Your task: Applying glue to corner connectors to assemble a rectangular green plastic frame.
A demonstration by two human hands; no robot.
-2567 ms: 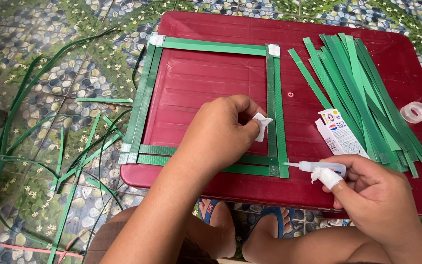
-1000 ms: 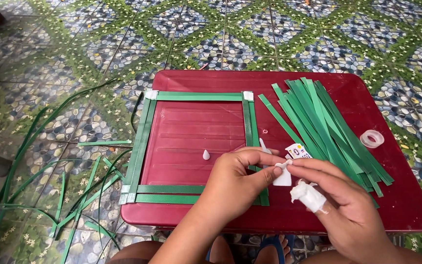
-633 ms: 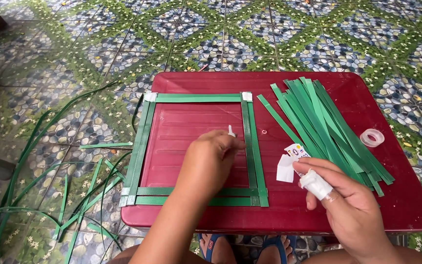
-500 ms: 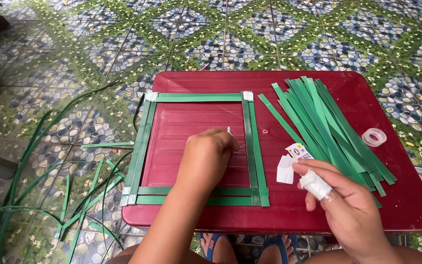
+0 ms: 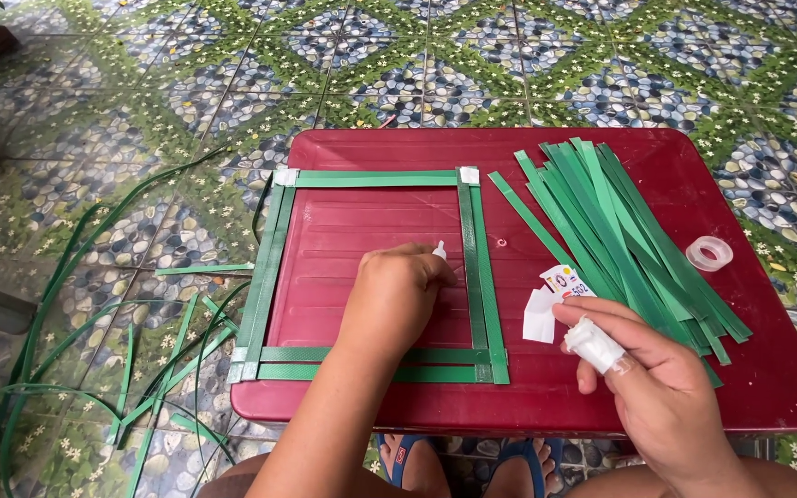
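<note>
Left hand (image 5: 397, 297) pinches small white cap (image 5: 439, 249); right hand (image 5: 659, 392) grips glue tube (image 5: 592, 344).

Pebble-patterned green tile floor (image 5: 232, 83) — red plastic table (image 5: 767, 387), apparently daylight.

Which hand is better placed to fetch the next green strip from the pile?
Right, probably. The right hand, holding a small white tube, sits beside the strip pile. The left hand is inside the green frame, pinching a small white cap.
</note>
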